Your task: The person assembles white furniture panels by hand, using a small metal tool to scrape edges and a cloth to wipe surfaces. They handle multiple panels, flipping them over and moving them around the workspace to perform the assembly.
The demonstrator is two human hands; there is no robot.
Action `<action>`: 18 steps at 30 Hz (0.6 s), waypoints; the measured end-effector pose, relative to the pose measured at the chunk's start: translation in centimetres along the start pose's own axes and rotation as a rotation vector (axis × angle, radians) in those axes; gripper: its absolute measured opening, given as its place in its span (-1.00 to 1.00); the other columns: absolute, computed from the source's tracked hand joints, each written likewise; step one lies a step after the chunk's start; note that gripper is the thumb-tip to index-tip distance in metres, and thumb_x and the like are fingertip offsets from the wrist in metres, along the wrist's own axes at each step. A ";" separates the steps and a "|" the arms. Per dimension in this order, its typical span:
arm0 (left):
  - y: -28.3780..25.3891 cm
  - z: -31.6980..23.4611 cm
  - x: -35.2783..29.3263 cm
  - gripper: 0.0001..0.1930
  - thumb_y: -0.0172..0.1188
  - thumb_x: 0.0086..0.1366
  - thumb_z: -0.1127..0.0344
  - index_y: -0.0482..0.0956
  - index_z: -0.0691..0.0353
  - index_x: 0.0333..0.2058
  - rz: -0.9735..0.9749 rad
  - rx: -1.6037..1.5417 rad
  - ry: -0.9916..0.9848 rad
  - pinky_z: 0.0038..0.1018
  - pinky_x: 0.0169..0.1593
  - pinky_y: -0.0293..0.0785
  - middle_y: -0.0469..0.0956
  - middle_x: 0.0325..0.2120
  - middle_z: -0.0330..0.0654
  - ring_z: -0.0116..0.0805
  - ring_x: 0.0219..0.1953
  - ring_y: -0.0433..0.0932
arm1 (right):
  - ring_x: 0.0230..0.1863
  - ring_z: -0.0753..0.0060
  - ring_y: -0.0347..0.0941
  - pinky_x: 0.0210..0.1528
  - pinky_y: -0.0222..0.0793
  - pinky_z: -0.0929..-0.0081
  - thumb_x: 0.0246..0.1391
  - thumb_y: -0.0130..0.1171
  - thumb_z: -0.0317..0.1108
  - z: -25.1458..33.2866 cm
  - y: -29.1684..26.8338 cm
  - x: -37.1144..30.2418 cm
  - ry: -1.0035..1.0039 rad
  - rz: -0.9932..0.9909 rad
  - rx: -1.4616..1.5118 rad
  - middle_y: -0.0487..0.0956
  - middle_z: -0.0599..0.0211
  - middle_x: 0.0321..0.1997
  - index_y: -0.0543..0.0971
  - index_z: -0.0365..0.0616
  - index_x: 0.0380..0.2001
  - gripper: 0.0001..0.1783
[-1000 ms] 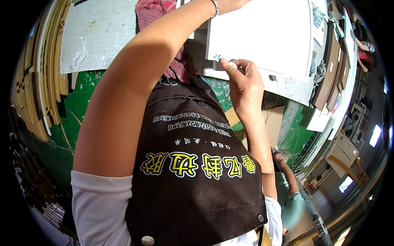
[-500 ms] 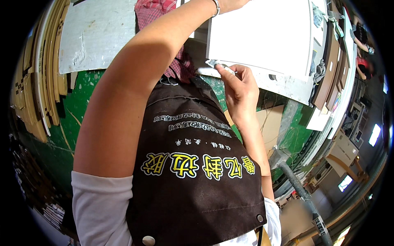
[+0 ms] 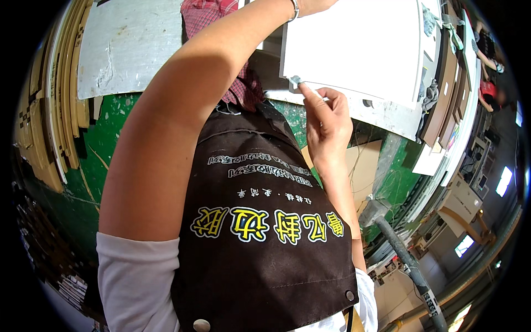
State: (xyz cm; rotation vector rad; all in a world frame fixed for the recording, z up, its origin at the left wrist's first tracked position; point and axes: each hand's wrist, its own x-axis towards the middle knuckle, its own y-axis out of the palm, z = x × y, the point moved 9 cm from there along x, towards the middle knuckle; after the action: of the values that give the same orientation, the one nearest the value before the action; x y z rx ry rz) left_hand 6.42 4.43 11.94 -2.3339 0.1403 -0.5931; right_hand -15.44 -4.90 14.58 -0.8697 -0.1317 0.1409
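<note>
Right hand pinches a small, crumpled, blue-grey scrap between thumb and forefinger, at the near-left corner of a white panel. Half a second ago the scrap poked out around that corner; now it sits slightly farther right, along the near edge. That suggests the work stays concentrated on this corner, though whether scrap and panel touch cannot be told. The panel's left edge also appears a little farther right, perhaps only from head movement. Left hand remains at the far side, cut off by the upper border, so its finger state cannot be told. Under the panel, a pale bench shows along the near side. Red checked cloth hangs to the left, beside a worn grey surface; beyond stand stacked boards.
</note>
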 end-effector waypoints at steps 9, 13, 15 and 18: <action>0.0 -0.3 0.1 -0.78 0.09 0.27 0.21 0.54 0.23 -0.26 0.019 0.019 0.007 -0.18 -0.11 0.51 0.61 -0.35 0.06 0.03 -0.23 0.60 | -0.38 0.29 0.44 -0.37 0.37 0.40 -0.11 0.22 -0.68 -0.6 0.3 -0.6 -0.017 0.021 -0.006 0.49 0.19 -0.20 0.66 0.01 -0.08 -0.52; -0.6 -0.4 0.1 -0.80 0.09 0.27 0.21 0.53 0.22 -0.26 -0.043 -0.027 0.028 -0.19 -0.13 0.51 0.61 -0.36 0.04 0.02 -0.24 0.60 | -0.39 0.29 0.43 -0.36 0.37 0.42 -0.11 0.19 -0.69 -0.5 -0.1 0.7 -0.019 -0.023 -0.010 0.51 0.19 -0.21 0.65 0.01 -0.07 -0.51; -0.3 -0.5 0.2 -0.80 0.09 0.28 0.21 0.54 0.21 -0.27 -0.031 -0.043 0.033 -0.19 -0.13 0.51 0.61 -0.36 0.03 0.01 -0.24 0.60 | -0.39 0.38 0.41 -0.36 0.35 0.54 0.04 0.19 -0.68 -0.4 0.1 0.5 -0.058 0.007 -0.105 0.49 0.21 -0.21 0.66 -0.01 -0.06 -0.58; -0.3 -0.6 0.0 -0.80 0.09 0.28 0.22 0.54 0.21 -0.27 -0.018 -0.057 0.012 -0.20 -0.15 0.51 0.61 -0.36 0.03 0.00 -0.25 0.60 | -0.37 0.27 0.43 -0.35 0.37 0.42 -0.16 0.15 -0.74 -0.8 0.1 -0.5 0.012 0.052 0.033 0.49 0.21 -0.19 0.66 0.01 -0.08 -0.46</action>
State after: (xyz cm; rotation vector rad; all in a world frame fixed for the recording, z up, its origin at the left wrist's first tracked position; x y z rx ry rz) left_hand 6.19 4.33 12.54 -2.3890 0.1438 -0.6190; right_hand -15.83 -5.56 13.96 -0.8412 -0.0951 0.1857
